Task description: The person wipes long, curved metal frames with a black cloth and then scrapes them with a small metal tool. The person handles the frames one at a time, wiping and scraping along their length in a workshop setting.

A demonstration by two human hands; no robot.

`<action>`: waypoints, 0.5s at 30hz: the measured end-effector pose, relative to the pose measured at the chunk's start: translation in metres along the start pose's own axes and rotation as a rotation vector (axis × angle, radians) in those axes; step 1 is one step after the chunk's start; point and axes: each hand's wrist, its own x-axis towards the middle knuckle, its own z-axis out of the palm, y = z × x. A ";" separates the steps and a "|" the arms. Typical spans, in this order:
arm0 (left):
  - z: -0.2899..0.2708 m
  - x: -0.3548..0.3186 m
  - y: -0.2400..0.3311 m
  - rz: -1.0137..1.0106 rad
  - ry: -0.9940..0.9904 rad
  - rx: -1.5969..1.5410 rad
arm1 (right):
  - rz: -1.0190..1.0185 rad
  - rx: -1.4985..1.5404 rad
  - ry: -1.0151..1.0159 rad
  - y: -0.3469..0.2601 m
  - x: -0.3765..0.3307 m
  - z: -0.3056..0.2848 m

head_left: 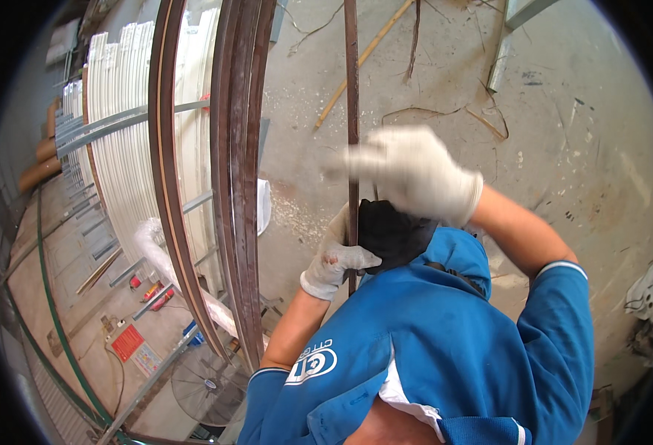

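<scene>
A long, narrow dark brown strip (352,96) runs from the far edge down toward my body. My left hand (334,259), in a whitish glove with a dark stain, is closed around its near end, the thumb lying across to the right. Above it, my right hand (419,170), also gloved in white, is at the strip with its fingers reaching left across it. Motion smears those fingers, so their grip and anything in them cannot be made out. Black fabric (393,233) bunches just below the right hand, beside the strip.
Several long brown profiles (241,148) stand close on my left, with another brown profile (165,148) farther left. Behind them are stacked white strips (123,111) on metal rack bars (130,122). A round fan (208,386) is at the lower left. A yellowish stick (363,63) lies on the floor.
</scene>
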 end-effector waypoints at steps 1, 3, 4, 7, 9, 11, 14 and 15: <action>0.000 -0.001 -0.001 0.079 -0.066 -0.081 | -0.039 -0.054 0.116 0.019 0.022 -0.005; -0.001 -0.003 -0.002 0.073 0.001 0.053 | -0.013 0.076 0.347 0.058 0.058 -0.031; -0.002 -0.004 -0.003 0.082 0.028 0.147 | 0.162 -0.142 0.256 0.077 0.071 -0.049; -0.002 -0.003 -0.004 0.053 0.011 0.078 | 0.041 -0.118 0.541 0.105 0.098 -0.063; -0.003 -0.002 -0.004 0.023 0.027 0.048 | -0.010 -0.326 0.489 0.084 0.077 -0.052; -0.004 -0.001 -0.005 0.011 0.005 0.035 | -0.108 -0.481 0.296 0.043 0.041 -0.028; -0.004 0.000 -0.008 0.072 -0.125 0.155 | -0.176 -0.156 -0.068 -0.031 -0.017 0.002; -0.003 0.000 -0.009 0.051 -0.115 0.215 | -0.149 -0.082 -0.139 -0.038 -0.026 0.003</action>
